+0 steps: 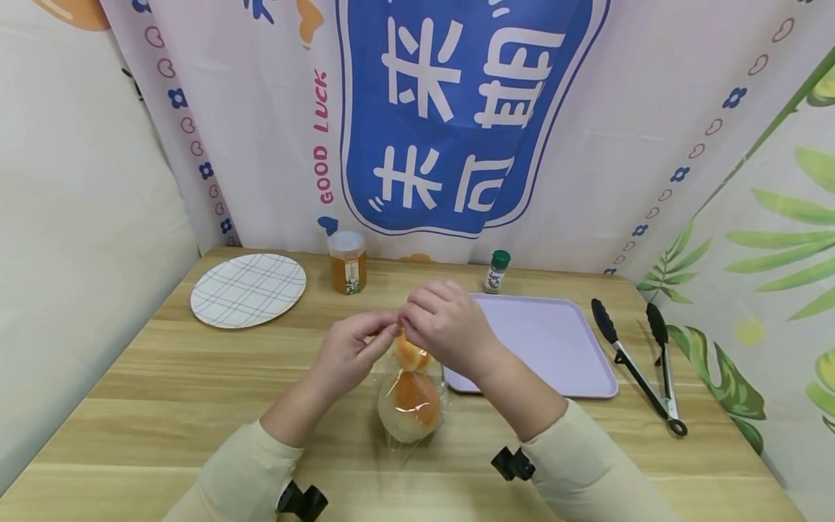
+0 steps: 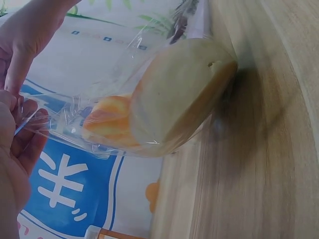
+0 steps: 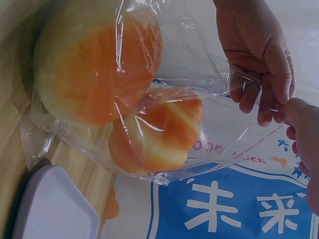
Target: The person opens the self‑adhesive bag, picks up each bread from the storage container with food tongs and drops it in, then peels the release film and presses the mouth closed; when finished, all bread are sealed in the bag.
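A clear plastic bag [image 3: 214, 124] holds two pieces of bread. The larger round bun [image 1: 409, 407] sits low in the bag at the table's middle; a smaller orange-and-cream bread piece [image 3: 159, 132] lies against it, toward the bag's mouth. My left hand [image 1: 352, 351] pinches the gathered top of the bag between thumb and fingers. Right beside it, my right hand [image 1: 450, 322] grips the same end, its fingertips touching the left ones. In the left wrist view, the bun's pale underside shows, close to the wooden table.
A lilac tray [image 1: 548, 341] lies just right of the bag, with black-tipped tongs [image 1: 652, 370] spread beyond it. At the back stand a honey-coloured jar [image 1: 349, 262] and a green-capped shaker [image 1: 497, 272]. A white checked plate [image 1: 249, 290] sits at back left.
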`<state>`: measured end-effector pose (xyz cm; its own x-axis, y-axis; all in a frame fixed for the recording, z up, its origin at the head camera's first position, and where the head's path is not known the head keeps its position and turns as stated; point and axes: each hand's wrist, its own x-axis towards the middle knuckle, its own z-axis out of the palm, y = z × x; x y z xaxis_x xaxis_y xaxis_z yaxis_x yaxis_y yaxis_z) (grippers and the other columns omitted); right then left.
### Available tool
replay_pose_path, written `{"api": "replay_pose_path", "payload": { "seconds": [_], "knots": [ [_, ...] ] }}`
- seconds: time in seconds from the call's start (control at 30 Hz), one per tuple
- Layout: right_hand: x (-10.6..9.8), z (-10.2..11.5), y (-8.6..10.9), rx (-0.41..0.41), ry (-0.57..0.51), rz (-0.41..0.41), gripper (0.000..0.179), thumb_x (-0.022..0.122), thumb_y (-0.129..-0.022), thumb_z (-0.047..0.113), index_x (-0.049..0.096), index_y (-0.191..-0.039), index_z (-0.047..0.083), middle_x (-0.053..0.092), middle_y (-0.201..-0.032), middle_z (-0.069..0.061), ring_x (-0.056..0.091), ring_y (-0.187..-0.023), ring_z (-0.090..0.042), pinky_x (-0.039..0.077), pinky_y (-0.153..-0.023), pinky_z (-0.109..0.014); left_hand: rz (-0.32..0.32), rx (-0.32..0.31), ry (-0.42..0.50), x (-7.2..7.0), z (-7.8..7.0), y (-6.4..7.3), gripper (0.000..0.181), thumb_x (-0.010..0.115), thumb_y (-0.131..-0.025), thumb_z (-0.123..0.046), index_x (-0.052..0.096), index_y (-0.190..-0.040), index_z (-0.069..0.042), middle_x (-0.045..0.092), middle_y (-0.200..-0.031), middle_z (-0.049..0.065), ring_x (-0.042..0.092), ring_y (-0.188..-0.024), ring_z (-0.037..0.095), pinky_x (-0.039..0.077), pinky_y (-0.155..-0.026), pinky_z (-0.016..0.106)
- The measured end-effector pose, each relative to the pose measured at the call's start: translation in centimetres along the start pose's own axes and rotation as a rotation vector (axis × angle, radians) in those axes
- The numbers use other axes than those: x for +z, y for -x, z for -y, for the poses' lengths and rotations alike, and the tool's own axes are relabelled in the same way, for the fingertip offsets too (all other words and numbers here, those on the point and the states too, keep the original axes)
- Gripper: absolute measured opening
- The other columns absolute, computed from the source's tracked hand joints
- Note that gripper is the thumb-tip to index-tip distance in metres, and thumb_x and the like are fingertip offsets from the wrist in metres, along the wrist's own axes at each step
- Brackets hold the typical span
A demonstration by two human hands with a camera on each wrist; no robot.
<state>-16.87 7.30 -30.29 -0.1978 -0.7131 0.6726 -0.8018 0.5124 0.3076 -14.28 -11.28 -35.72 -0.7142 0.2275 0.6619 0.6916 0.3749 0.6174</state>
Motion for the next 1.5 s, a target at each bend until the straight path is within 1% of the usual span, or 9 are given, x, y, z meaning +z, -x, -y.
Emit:
{"api": "replay_pose_path", "payload": {
  "seconds": [0.27,0.43,0.6,0.73,0.83,0.97,1.13,1.27,1.5],
  "knots": [
    [1.0,0.1,0.7,0.201,-0.231,-0.068,0.007,0.069,-0.075,0.006,0.065,-0.080,0.008,0.068,-0.085,-0.003,0.063,-0.086,-0.020,0.053,-0.078,-0.032,0.009,-0.015,0.042,0.1,0.0,0.1,0.014,0.063,-0.090,0.002,0.072,-0.101,0.000,0.076,-0.096,0.011,0.070,-0.087,0.010,0.061,-0.074,0.025],
    [1.6,0.4,1.6,0.484,-0.401,-0.108,0.005,0.062,-0.079,0.005,0.064,-0.083,0.003,0.066,-0.088,-0.009,0.060,-0.089,-0.024,0.053,-0.082,-0.036,-0.024,-0.092,0.119,0.0,0.1,0.5,0.014,0.060,-0.092,0.003,0.071,-0.100,0.002,0.075,-0.101,0.016,0.068,-0.093,0.004,0.060,-0.078,0.022],
    [1.6,0.6,2.3,0.636,-0.577,-0.135,0.005,0.059,-0.082,0.003,0.064,-0.084,0.001,0.062,-0.086,-0.011,0.056,-0.083,-0.021,0.049,-0.071,-0.030,-0.058,-0.175,0.339,0.3,0.3,0.8,0.017,0.048,-0.100,0.000,0.061,-0.103,0.011,0.071,-0.109,0.022,0.066,-0.099,-0.003,0.058,-0.088,0.021],
    [1.7,1.0,2.4,0.718,-0.683,-0.184,0.004,0.060,-0.083,0.002,0.062,-0.083,-0.001,0.061,-0.086,-0.013,0.053,-0.080,-0.018,0.043,-0.067,-0.025,-0.101,-0.262,0.565,0.7,0.5,0.8,0.024,0.039,-0.105,-0.008,0.051,-0.105,0.012,0.075,-0.106,0.002,0.069,-0.099,0.002,0.058,-0.089,0.024],
    [1.7,1.1,2.5,0.793,-0.730,-0.247,0.004,0.061,-0.084,0.001,0.062,-0.083,-0.002,0.060,-0.087,-0.015,0.049,-0.079,-0.013,0.040,-0.068,-0.021,-0.133,-0.321,0.676,0.9,0.6,0.9,0.022,0.037,-0.107,-0.016,0.052,-0.105,0.000,0.075,-0.101,-0.012,0.071,-0.096,0.006,0.059,-0.087,0.026],
    [1.8,1.2,2.8,0.831,-0.742,-0.336,0.003,0.061,-0.083,0.000,0.062,-0.081,-0.002,0.060,-0.085,-0.015,0.046,-0.078,-0.008,0.040,-0.068,-0.020,-0.165,-0.374,0.719,0.8,0.8,0.8,0.018,0.037,-0.108,-0.023,0.052,-0.105,-0.015,0.076,-0.097,-0.011,0.073,-0.090,0.008,0.060,-0.084,0.028],
    [1.8,1.2,3.1,0.833,-0.718,-0.448,0.004,0.059,-0.081,-0.006,0.060,-0.080,-0.002,0.059,-0.082,-0.015,0.047,-0.077,-0.005,0.042,-0.068,-0.019,-0.191,-0.441,0.711,0.4,1.2,0.7,0.020,0.035,-0.108,-0.024,0.050,-0.106,-0.012,0.075,-0.094,-0.010,0.073,-0.088,0.010,0.061,-0.084,0.030],
    [1.7,0.8,3.7,0.862,-0.718,-0.532,0.003,0.057,-0.081,-0.008,0.060,-0.082,-0.007,0.056,-0.082,-0.003,0.048,-0.077,-0.003,0.043,-0.068,-0.015,-0.228,-0.489,0.741,0.1,1.5,0.6,0.019,0.034,-0.108,-0.026,0.049,-0.103,-0.016,0.075,-0.094,-0.009,0.073,-0.091,0.011,0.060,-0.087,0.033],
    [0.6,-0.4,4.9,0.932,-0.727,-0.648,0.011,0.056,-0.086,-0.005,0.057,-0.085,-0.016,0.053,-0.083,0.014,0.049,-0.076,-0.001,0.044,-0.067,-0.011,-0.295,-0.492,0.786,-0.6,2.2,0.5,0.019,0.036,-0.107,-0.033,0.047,-0.103,-0.018,0.076,-0.094,-0.008,0.074,-0.088,0.013,0.062,-0.080,0.033]
  ]
}}
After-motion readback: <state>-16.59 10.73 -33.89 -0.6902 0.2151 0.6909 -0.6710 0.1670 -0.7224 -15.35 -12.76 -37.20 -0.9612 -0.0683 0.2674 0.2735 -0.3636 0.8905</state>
